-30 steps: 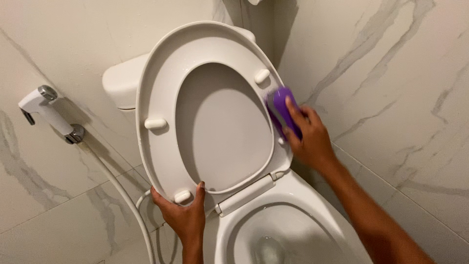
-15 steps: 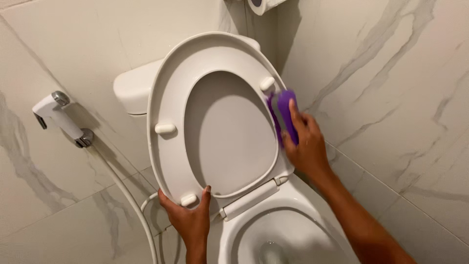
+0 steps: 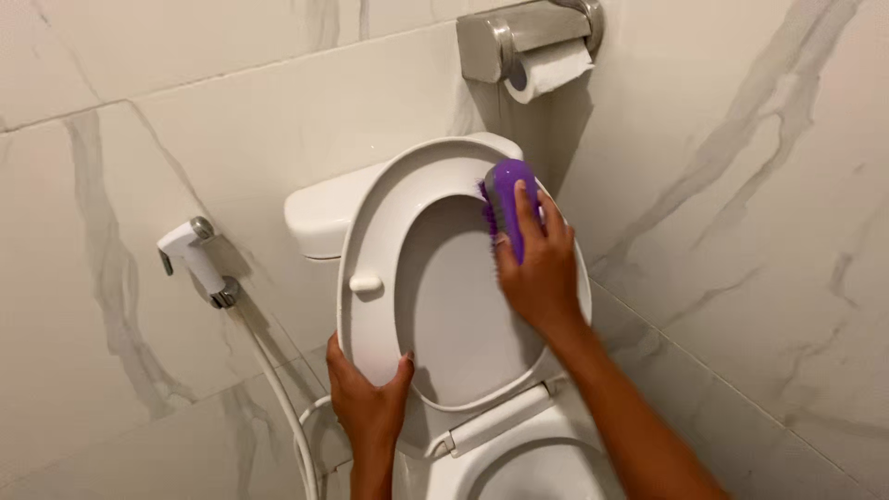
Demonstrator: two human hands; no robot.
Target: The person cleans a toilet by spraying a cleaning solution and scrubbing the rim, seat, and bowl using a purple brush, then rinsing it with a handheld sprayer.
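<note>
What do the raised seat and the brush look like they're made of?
Toilet seat: looks like glossy white moulded plastic, with soft highlights and moulded bumpers. Scrub brush in the right hand: smooth purple plastic body; short purple bristles at its edge, probably synthetic.

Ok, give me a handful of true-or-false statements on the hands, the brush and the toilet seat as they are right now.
1. The right hand holds a purple brush against the raised toilet seat. True.
2. The left hand hangs free of the seat. False: it grips the seat's lower edge.
3. The brush sits on the seat's upper right part. True.
4. The spray hose lies in the toilet bowl. False: it hangs on the wall at left.
5. The paper holder is bare. False: a roll is in it.
</note>
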